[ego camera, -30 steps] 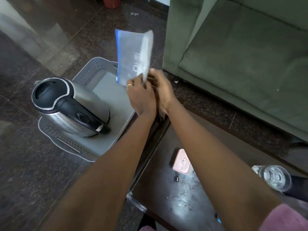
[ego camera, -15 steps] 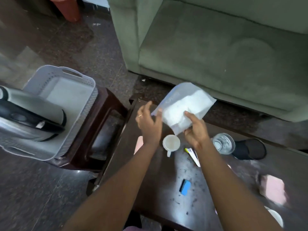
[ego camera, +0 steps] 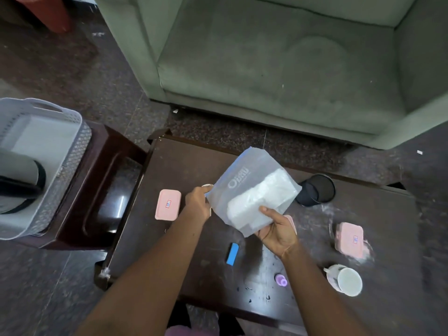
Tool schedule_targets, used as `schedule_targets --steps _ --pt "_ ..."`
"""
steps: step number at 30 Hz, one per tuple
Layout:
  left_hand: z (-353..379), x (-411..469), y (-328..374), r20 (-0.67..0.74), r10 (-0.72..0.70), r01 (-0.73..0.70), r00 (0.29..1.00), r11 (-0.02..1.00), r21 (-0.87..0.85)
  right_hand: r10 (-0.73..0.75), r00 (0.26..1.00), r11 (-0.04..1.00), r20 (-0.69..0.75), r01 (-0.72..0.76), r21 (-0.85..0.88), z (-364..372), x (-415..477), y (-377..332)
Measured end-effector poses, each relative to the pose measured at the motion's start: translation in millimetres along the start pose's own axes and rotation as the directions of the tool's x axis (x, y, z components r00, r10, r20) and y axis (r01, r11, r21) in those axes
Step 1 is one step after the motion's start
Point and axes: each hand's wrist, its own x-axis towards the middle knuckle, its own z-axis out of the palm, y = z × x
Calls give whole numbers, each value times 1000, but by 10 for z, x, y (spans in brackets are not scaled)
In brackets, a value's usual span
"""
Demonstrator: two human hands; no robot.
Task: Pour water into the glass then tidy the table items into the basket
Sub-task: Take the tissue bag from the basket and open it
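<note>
At the far left, a pale grey perforated basket point(ego camera: 72, 151) is seen resting on a dark wooden stool point(ego camera: 106, 180). A steel kettle point(ego camera: 17, 180) with a black handle is lying inside the basket, cut off by the frame edge. To the right of the stool, a dark worktop point(ego camera: 378, 282) is spread with small items. Near its left edge a pink lidded box point(ego camera: 168, 207) is laid flat.

Just right of that box, the left hand point(ego camera: 197, 204) is raised above the worktop, its grip pinched on the left edge of a translucent plastic bag point(ego camera: 252, 190) with white contents. The bag is held in the air over the middle of the worktop, well apart from the basket. Its lower right corner is supported by the right hand point(ego camera: 276, 230), the fingers closed under it and the thumb pressed on top.

Below the bag, a small blue block point(ego camera: 232, 254) is lying on the worktop, and further right a small purple object point(ego camera: 281, 280), perhaps a cap, though it is too blurred to be told. Behind the bag, a black mesh cup point(ego camera: 317, 190) is tipped on its side. Toward the right edge a second pink box point(ego camera: 349, 240) is set, and in front of it a white cup point(ego camera: 349, 282) on a saucer. A green sofa point(ego camera: 266, 69) is seen beyond the worktop.
</note>
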Motion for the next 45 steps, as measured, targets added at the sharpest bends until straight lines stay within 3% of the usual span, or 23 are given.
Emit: schedule_targets --steps 6,10,14,16,18,19,20,21,23,26,29,32,37,43,45 --pt "-28 -122 -21 -71 15 -15 997 1000 -13 10 1000 1000 -20 -10 3 -59 -37 39" --pt "41 -246 -36 -17 155 -156 988 987 -31 64 987 998 -146 -67 -16 -146 -61 64" --pt "158 -464 13 -10 408 -408 913 912 -38 64 927 987 -369 -114 -114 -261 -69 94" --pt "189 -467 -22 54 530 -532 847 845 56 -59 857 973 -513 -66 -221 -322 -43 103" --pt "193 -487 -42 97 591 -599 801 791 127 -308 693 894 -652 -24 -448 -331 -13 91" --pt "203 -493 -59 131 622 -635 772 758 147 -452 597 804 -663 -49 -592 -283 -14 69" --pt "221 -525 -66 159 646 -665 747 732 151 -580 550 686 -601 -68 -724 -194 -25 31" --pt "245 -535 -78 181 668 -691 722 708 144 -682 553 549 -479 -45 -835 -77 -34 -19" --pt "270 -535 -100 214 696 -727 685 674 132 -789 608 226 -94 144 -964 180 -39 -117" --pt "286 -568 -117 243 703 -743 668 648 168 -695 640 -99 329 367 -925 548 -3 -245" --pt "290 -542 -127 281 723 -775 631 599 199 -552 664 -313 505 396 -863 751 147 -313" --pt "285 -517 -114 327 736 -805 593 558 203 -465 731 -367 499 353 -860 831 264 -297" --pt "263 -449 -105 338 738 -810 584 555 189 -489 715 -344 501 370 -863 873 336 -237" --pt "241 -387 -114 355 777 -849 520 422 319 -493 710 -362 503 359 -860 824 345 -278" --pt "248 -356 -119 302 795 -842 526 435 319 -503 724 -370 472 313 -875 753 328 -340"
